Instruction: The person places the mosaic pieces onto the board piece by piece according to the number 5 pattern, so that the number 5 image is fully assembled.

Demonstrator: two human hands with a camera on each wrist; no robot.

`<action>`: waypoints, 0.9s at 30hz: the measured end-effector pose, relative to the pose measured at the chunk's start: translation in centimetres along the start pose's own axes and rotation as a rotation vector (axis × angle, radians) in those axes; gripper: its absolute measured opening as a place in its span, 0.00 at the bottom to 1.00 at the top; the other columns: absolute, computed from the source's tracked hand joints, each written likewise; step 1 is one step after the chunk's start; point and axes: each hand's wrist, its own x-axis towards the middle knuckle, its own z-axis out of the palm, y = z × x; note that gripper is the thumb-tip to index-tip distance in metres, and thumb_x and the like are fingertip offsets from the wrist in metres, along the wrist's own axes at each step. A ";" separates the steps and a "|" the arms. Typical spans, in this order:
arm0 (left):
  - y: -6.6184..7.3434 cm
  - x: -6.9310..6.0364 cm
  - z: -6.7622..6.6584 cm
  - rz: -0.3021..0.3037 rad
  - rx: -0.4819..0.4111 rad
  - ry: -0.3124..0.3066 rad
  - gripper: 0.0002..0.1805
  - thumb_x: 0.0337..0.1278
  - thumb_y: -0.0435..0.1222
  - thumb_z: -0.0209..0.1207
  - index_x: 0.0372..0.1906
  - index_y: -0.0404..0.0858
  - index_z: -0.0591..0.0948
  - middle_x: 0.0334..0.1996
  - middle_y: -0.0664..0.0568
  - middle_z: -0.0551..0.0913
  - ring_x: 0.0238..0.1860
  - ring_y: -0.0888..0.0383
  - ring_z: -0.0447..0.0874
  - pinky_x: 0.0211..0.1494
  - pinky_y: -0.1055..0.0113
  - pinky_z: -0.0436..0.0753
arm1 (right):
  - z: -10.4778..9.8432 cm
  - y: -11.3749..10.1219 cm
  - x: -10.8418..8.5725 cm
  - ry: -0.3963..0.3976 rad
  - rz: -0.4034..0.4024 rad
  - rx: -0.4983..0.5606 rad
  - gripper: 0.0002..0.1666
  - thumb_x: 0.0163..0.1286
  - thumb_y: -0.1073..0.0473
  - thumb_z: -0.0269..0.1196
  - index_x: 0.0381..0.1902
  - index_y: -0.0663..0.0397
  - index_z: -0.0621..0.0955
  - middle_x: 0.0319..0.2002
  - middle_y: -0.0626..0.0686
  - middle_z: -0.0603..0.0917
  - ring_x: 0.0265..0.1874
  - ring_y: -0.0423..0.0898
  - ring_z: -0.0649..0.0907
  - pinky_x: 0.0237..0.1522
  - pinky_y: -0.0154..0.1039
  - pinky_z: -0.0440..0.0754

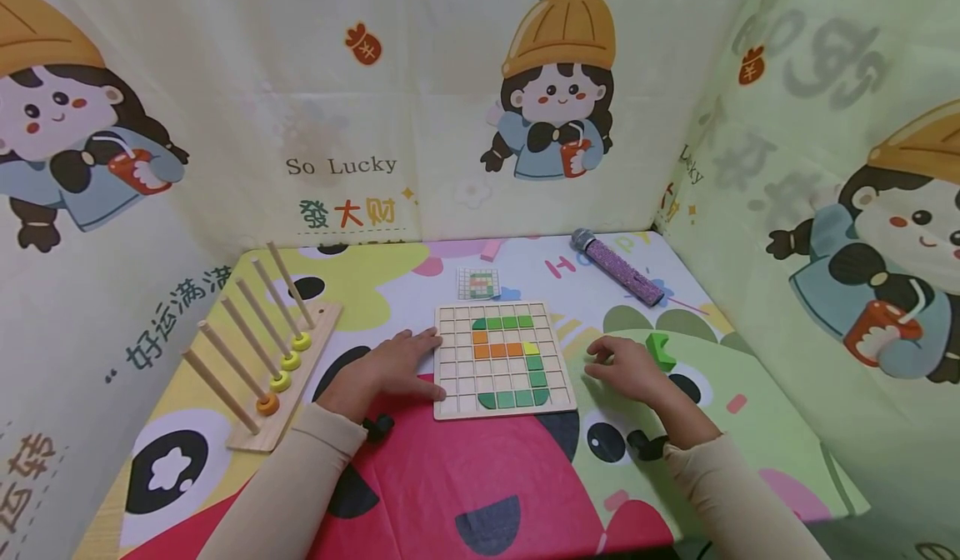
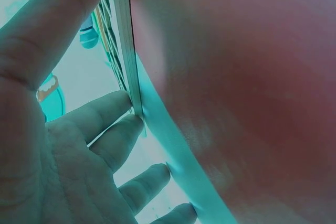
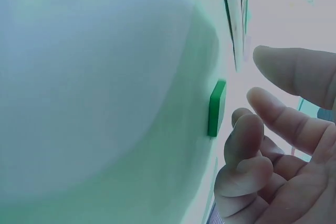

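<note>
A wooden grid board [image 1: 459, 367] lies flat at mid-table. Dark green, light green, orange and yellow tiles [image 1: 497, 350] on it form a shape like a 5. My left hand [image 1: 393, 367] touches the board's left edge, its thumb at the lower corner and its fingers spread higher up. To the right of the board, apart from it, my right hand [image 1: 626, 367] has loosely bent fingers. Its thumb and index finger stand apart in the right wrist view, with nothing visible between them. A green block [image 3: 217, 108] lies near those fingertips.
A wooden peg rack [image 1: 326, 327] with yellow rings [image 1: 291, 361] and an orange ring [image 1: 267, 403] stands left. Behind the board lie a small pattern card [image 1: 478, 283] and a pink block [image 1: 491, 249]. A glittery purple microphone [image 1: 618, 268] lies back right. Printed cloth walls surround the table.
</note>
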 end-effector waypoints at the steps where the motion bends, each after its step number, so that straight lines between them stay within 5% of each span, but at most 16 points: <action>1: 0.0 0.0 0.0 0.001 -0.001 0.000 0.58 0.43 0.59 0.77 0.80 0.47 0.65 0.82 0.50 0.61 0.81 0.37 0.55 0.71 0.36 0.74 | -0.1 0.2 -0.1 0.007 0.005 0.006 0.18 0.69 0.56 0.70 0.52 0.59 0.84 0.42 0.56 0.86 0.40 0.50 0.83 0.38 0.41 0.80; 12: 0.1 -0.1 0.0 0.003 -0.001 0.003 0.57 0.43 0.60 0.76 0.80 0.47 0.66 0.81 0.49 0.61 0.80 0.36 0.56 0.71 0.37 0.74 | -0.6 1.2 -0.3 0.030 -0.011 -0.014 0.20 0.66 0.57 0.71 0.51 0.66 0.84 0.41 0.61 0.87 0.39 0.53 0.84 0.38 0.45 0.82; 20: 0.2 -0.1 0.0 0.007 0.006 0.002 0.57 0.42 0.59 0.77 0.80 0.47 0.66 0.81 0.50 0.61 0.80 0.36 0.56 0.71 0.36 0.74 | -0.5 1.4 0.2 -0.006 0.045 -0.077 0.17 0.67 0.57 0.71 0.47 0.63 0.86 0.40 0.57 0.88 0.37 0.49 0.84 0.41 0.45 0.84; 27: 0.1 -0.1 0.0 0.002 -0.005 0.005 0.58 0.42 0.59 0.77 0.80 0.47 0.66 0.82 0.50 0.61 0.80 0.36 0.56 0.70 0.37 0.75 | -0.5 0.3 0.7 0.003 0.000 -0.090 0.10 0.61 0.61 0.72 0.38 0.59 0.84 0.34 0.53 0.86 0.32 0.46 0.80 0.37 0.42 0.79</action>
